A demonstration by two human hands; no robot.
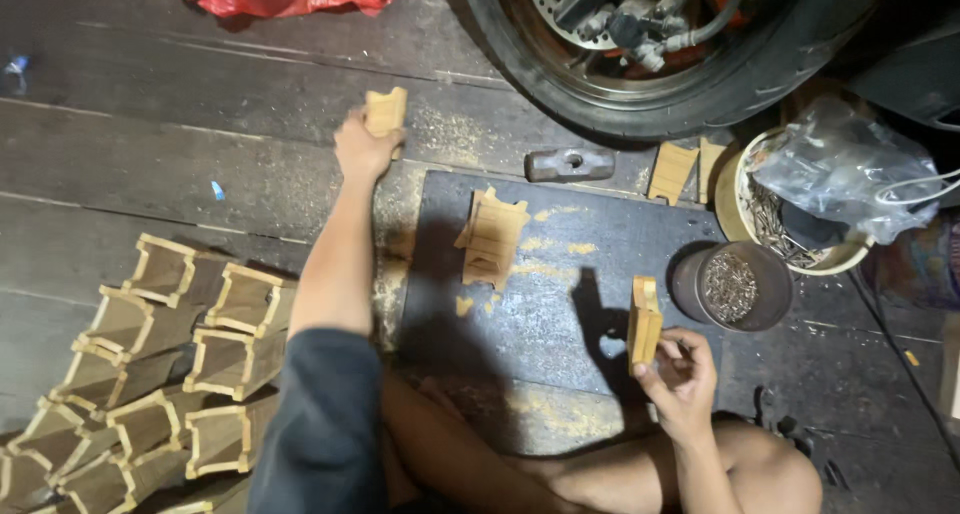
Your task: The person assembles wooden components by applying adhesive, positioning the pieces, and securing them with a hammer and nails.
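So: left hand (362, 150) reaches out, clenched on a small wooden piece (386, 111) at its fingertips, apparently lifted clear. Right hand (682, 374) pinches another wooden block (644, 320) upright, probably for fitting; cup of nails (731, 286) just beyond, hammer head (568, 163) farther off.

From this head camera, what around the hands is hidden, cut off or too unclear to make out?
- Left hand: its grip side faces away, so how it holds the wood piece is hidden.
- Right hand: the upright block covers its fingertips.
- Cup: contents too small to identify.
- Stacked frames: cut off by the left and bottom edges.
- Wheel: cut off at the top.
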